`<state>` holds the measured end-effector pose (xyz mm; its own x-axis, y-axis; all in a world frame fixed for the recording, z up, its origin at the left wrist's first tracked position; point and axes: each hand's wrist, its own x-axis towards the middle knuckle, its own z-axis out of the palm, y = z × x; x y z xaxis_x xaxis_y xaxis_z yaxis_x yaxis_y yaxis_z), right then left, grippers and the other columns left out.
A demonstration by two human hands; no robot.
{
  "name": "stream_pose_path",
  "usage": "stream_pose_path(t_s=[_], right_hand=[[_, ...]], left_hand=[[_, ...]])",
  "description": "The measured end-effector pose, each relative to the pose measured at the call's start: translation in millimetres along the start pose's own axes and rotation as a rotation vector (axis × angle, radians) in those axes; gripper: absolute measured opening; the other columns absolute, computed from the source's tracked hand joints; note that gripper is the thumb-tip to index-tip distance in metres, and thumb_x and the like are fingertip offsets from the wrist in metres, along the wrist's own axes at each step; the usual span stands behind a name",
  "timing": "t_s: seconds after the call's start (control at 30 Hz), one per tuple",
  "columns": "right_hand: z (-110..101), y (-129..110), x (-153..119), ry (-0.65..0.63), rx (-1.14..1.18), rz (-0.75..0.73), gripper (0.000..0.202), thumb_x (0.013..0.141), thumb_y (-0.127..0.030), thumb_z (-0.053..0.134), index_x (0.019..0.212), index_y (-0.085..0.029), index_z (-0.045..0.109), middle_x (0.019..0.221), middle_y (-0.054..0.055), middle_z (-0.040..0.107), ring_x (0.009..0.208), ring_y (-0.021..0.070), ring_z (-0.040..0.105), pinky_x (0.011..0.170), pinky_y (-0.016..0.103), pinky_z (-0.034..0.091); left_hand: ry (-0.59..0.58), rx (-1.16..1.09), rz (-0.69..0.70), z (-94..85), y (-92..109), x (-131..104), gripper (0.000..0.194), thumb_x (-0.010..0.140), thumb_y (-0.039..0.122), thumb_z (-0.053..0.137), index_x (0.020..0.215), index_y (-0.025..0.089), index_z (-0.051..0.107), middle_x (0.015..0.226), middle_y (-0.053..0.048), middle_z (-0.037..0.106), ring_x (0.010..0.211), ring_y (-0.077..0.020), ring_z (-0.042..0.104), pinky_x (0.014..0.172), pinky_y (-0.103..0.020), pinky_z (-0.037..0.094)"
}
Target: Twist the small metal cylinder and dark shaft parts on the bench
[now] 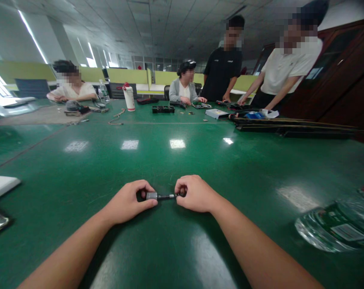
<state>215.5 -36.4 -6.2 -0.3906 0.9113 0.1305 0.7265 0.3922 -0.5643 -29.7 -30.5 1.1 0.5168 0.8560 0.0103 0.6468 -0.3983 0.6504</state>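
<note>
Above the green table (158,160), my left hand (130,200) is closed on a short grey cylinder with a thin dark shaft (164,197), which looks like a small screwdriver. The shaft points right and has a pale metal end. My right hand (197,194) pinches a small dark, ridged piece (178,194) at that end. Fingers partly hide this piece, so I cannot tell its kind or whether it is joined to the shaft.
A clear water bottle (338,224) lies at the right; a white object (3,186) sits at the left edge. Farther off stand a white tumbler (129,98), a black part (163,109) and long dark strips (290,128). Several people are around the far side.
</note>
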Motion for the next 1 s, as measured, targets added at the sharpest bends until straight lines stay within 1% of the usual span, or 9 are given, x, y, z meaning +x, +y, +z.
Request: stream_pose_path(t_s=[0.1,0.17,0.27,0.37,0.5,0.63,0.77,0.87,1.0], right_hand=[[1,1,1,0.002,0.02,-0.022,0.008,0.066,-0.018,0.068,0.073,-0.02,0.069,0.069,-0.002,0.063,0.063,0.0115,0.054,0.062,0.024,0.037],[4,-1,1,0.005,0.052,-0.069,0.007,0.069,-0.019,0.07,0.077,-0.02,0.071,0.072,-0.002,0.065,0.067,0.0118,0.055,0.064,0.024,0.039],[13,-6,3,0.02,0.101,-0.154,0.008,0.075,-0.023,0.073,0.082,-0.02,0.073,0.076,0.0,0.066,0.074,0.0129,0.058,0.07,0.025,0.04],[22,-12,6,0.037,0.112,-0.201,0.009,0.078,-0.024,0.074,0.086,-0.021,0.074,0.079,0.0,0.067,0.077,0.0134,0.059,0.074,0.026,0.04],[28,-15,6,0.038,0.116,-0.206,0.01,0.079,-0.025,0.073,0.088,-0.021,0.074,0.079,0.0,0.068,0.077,0.0135,0.059,0.072,0.026,0.04],[26,-15,3,0.037,0.103,-0.203,0.015,0.073,-0.022,0.076,0.089,-0.021,0.074,0.08,0.0,0.068,0.077,0.0139,0.059,0.074,0.027,0.04],[24,-17,3,0.027,0.094,-0.201,0.013,0.074,-0.02,0.074,0.087,-0.021,0.074,0.079,0.0,0.068,0.077,0.0141,0.058,0.076,0.028,0.039],[25,-17,3,0.025,0.093,-0.203,0.012,0.075,-0.019,0.073,0.087,-0.02,0.073,0.079,0.0,0.067,0.076,0.0139,0.058,0.075,0.028,0.039],[25,-17,3,0.02,0.094,-0.221,0.01,0.076,-0.02,0.072,0.086,-0.02,0.073,0.077,0.0,0.067,0.075,0.0136,0.058,0.073,0.027,0.039]], left_hand=[[0.002,0.004,0.003,0.1,-1,1,0.024,0.08,0.04,0.067,0.091,0.019,0.068,0.083,-0.001,0.065,0.079,-0.0187,0.06,0.071,-0.028,0.044],[0.003,0.005,0.01,0.0,-1,1,0.024,0.08,0.04,0.067,0.091,0.019,0.068,0.082,-0.001,0.065,0.078,-0.0184,0.06,0.071,-0.028,0.044],[0.003,0.002,0.034,0.1,-2,1,0.025,0.079,0.04,0.069,0.092,0.019,0.068,0.083,0.0,0.064,0.078,-0.018,0.059,0.072,-0.028,0.044],[-0.004,0.006,0.055,0.1,-1,1,0.026,0.077,0.039,0.071,0.092,0.018,0.067,0.083,0.0,0.064,0.079,-0.0179,0.059,0.072,-0.027,0.044],[-0.015,0.013,0.036,-0.4,0,1,0.026,0.075,0.038,0.073,0.093,0.019,0.067,0.083,0.0,0.064,0.079,-0.018,0.059,0.072,-0.027,0.043],[-0.017,0.019,0.026,-0.8,0,0,0.027,0.074,0.037,0.074,0.093,0.019,0.068,0.084,0.0,0.064,0.08,-0.0182,0.06,0.072,-0.028,0.043],[-0.018,0.03,0.043,-0.5,0,0,0.028,0.075,0.04,0.074,0.092,0.019,0.068,0.083,-0.001,0.065,0.08,-0.0183,0.059,0.072,-0.028,0.043],[-0.021,0.003,0.061,-0.1,0,0,0.027,0.08,0.043,0.069,0.092,0.019,0.068,0.085,-0.001,0.066,0.08,-0.0181,0.059,0.073,-0.028,0.043],[-0.024,-0.04,0.063,0.1,1,0,0.024,0.087,0.042,0.062,0.091,0.019,0.07,0.085,-0.002,0.068,0.079,-0.0171,0.059,0.073,-0.028,0.043]])
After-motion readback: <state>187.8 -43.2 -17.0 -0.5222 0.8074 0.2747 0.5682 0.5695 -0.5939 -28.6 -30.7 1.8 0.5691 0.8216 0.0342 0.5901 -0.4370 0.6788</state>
